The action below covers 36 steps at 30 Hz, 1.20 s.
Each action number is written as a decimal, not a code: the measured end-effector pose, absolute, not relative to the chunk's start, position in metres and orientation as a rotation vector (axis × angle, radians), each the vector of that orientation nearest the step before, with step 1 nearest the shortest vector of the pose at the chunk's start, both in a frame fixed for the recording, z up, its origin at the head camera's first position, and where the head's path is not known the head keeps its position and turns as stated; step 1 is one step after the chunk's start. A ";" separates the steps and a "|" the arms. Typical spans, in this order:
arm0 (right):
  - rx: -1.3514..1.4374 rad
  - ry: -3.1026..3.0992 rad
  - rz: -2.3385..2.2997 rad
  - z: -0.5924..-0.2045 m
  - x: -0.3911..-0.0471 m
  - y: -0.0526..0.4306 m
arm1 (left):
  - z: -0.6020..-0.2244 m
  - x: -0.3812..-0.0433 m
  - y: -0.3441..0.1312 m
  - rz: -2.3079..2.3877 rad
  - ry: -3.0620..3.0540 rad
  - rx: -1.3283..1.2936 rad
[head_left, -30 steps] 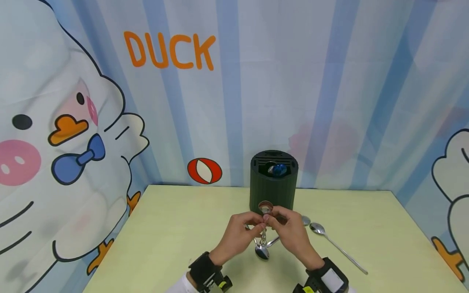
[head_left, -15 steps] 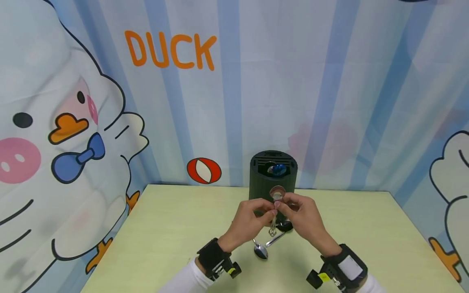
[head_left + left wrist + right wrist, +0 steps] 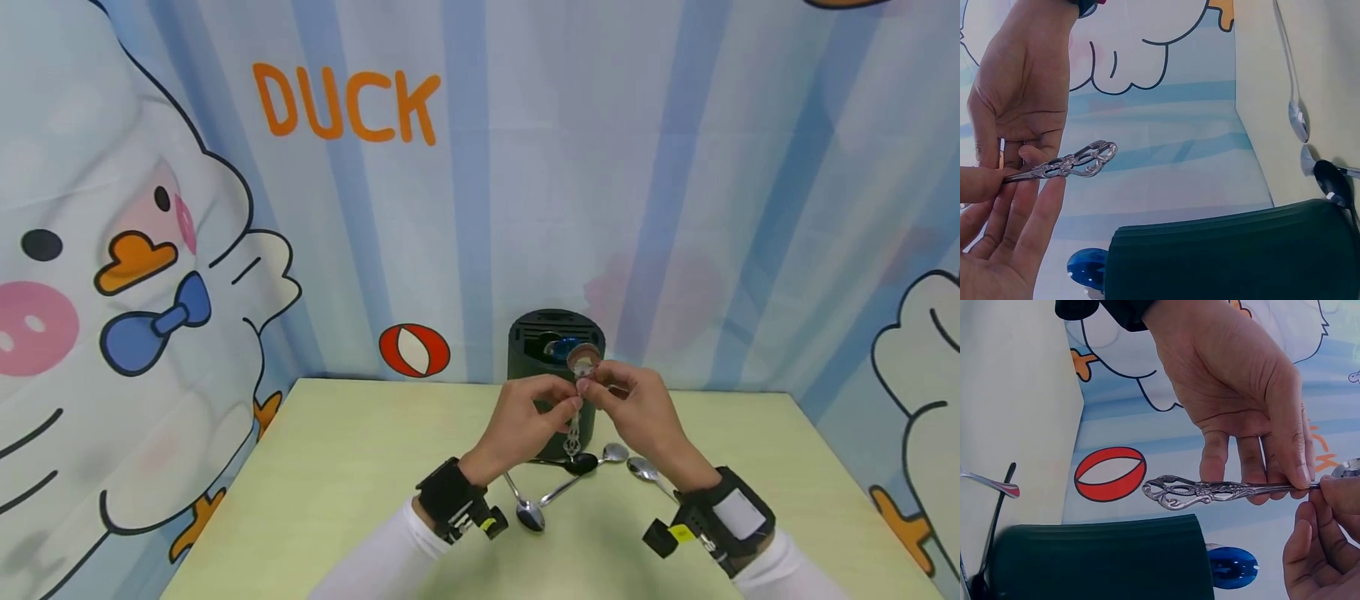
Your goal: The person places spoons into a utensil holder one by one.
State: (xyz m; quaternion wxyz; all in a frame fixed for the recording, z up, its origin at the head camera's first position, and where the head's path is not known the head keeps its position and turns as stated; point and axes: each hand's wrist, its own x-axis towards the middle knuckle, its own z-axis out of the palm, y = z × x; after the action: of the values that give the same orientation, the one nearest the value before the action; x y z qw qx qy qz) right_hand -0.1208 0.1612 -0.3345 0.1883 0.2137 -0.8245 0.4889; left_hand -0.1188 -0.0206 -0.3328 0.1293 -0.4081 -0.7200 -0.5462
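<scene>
A silver spoon with an ornate openwork handle [image 3: 1079,164] is held upright, bowl [image 3: 583,358] at the top, before the dark green ribbed holder [image 3: 555,319]. My left hand [image 3: 528,414] pinches its stem between thumb and fingertips. Just above, my right hand [image 3: 639,414] pinches the neck under the bowl. Both hands are off the table. A shiny blue rounded piece [image 3: 1233,567] sticks out of the holder's opening; the rest of it is hidden inside.
On the pale yellow table [image 3: 375,492] lie a silver spoon [image 3: 531,517], a black spoon [image 3: 581,463] crossed by another silver spoon [image 3: 615,452], and a further silver one [image 3: 642,468] partly behind my right wrist. A printed curtain [image 3: 525,167] hangs behind the table.
Both hands have moved up and to the right with the spoon, from low in front of the holder to level with its upper part. Spoons on the table keep their places.
</scene>
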 end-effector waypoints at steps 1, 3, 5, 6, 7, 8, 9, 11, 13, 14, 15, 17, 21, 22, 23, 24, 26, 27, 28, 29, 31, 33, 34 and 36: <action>0.596 -2.320 1.361 -0.331 -0.121 0.162 | -0.330 -0.120 -0.019 -1.594 -2.088 -1.195; 0.591 -2.323 1.345 -0.326 -0.122 0.165 | -0.326 -0.122 -0.017 -1.587 -2.083 -1.202; 0.590 -2.327 1.335 -0.321 -0.125 0.167 | -0.322 -0.125 -0.015 -1.567 -2.080 -1.206; 0.590 -2.332 1.331 -0.319 -0.126 0.168 | -0.320 -0.126 -0.014 -1.556 -2.076 -1.208; 0.593 -2.335 1.328 -0.317 -0.127 0.169 | -0.319 -0.128 -0.013 -1.552 -2.074 -1.210; 0.595 -2.339 1.324 -0.314 -0.129 0.169 | -0.321 -0.132 -0.012 -1.538 -2.077 -1.211; 0.594 -2.343 1.318 -0.312 -0.130 0.170 | -0.323 -0.137 -0.011 -1.532 -2.068 -1.216; 0.594 -2.352 1.309 -0.306 -0.131 0.172 | -0.326 -0.147 -0.008 -1.534 -2.056 -1.223; 0.600 -2.351 1.307 -0.300 -0.132 0.173 | -0.341 -0.167 -0.003 -1.529 -2.020 -1.228; 0.603 -2.347 1.308 -0.297 -0.132 0.174 | -0.344 -0.174 -0.001 -1.525 -2.016 -1.229; 0.606 -2.344 1.300 -0.294 -0.132 0.174 | -0.344 -0.178 0.000 -1.530 -2.011 -1.233; 0.614 -2.328 1.298 -0.289 -0.133 0.175 | -0.352 -0.193 0.003 -1.521 -1.978 -1.247; 0.615 -2.304 1.270 -0.279 -0.137 0.176 | -0.337 -0.199 0.005 -1.514 -1.976 -1.269; 0.619 -2.298 1.269 -0.276 -0.138 0.176 | -0.335 -0.203 0.006 -1.512 -1.976 -1.269; 0.620 -2.294 1.262 -0.274 -0.140 0.177 | -0.333 -0.207 0.006 -1.511 -1.982 -1.262; 0.625 -2.287 1.258 -0.271 -0.142 0.178 | -0.338 -0.219 0.009 -1.500 -1.979 -1.254; 0.632 -2.271 1.253 -0.265 -0.146 0.179 | -0.331 -0.222 0.010 -1.506 -1.996 -1.248; 0.636 -2.266 1.252 -0.262 -0.147 0.180 | -0.326 -0.222 0.010 -1.508 -2.006 -1.242; 0.639 -2.260 1.249 -0.259 -0.149 0.180 | -0.322 -0.223 0.011 -1.505 -1.993 -1.249; 0.639 -2.254 1.251 -0.256 -0.151 0.181 | -0.320 -0.224 0.012 -1.503 -1.985 -1.254; 0.638 -2.246 1.253 -0.252 -0.154 0.182 | -0.306 -0.218 0.011 -1.509 -2.021 -1.257; 0.637 -2.244 1.254 -0.248 -0.155 0.182 | -0.318 -0.241 0.016 -1.481 -2.035 -1.252; 0.634 -2.243 1.256 -0.247 -0.156 0.182 | -0.326 -0.252 0.018 -1.477 -2.051 -1.243; 0.626 -2.242 1.269 -0.245 -0.157 0.182 | -0.343 -0.277 0.024 -1.452 -2.072 -1.219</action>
State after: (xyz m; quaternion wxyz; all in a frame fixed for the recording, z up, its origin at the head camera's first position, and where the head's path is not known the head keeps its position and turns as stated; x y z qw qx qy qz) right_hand -0.1567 0.1825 -0.2454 0.2427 0.2291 -0.8204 0.4643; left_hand -0.2766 0.0243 -0.3433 0.1656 -0.4280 -0.7277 -0.5098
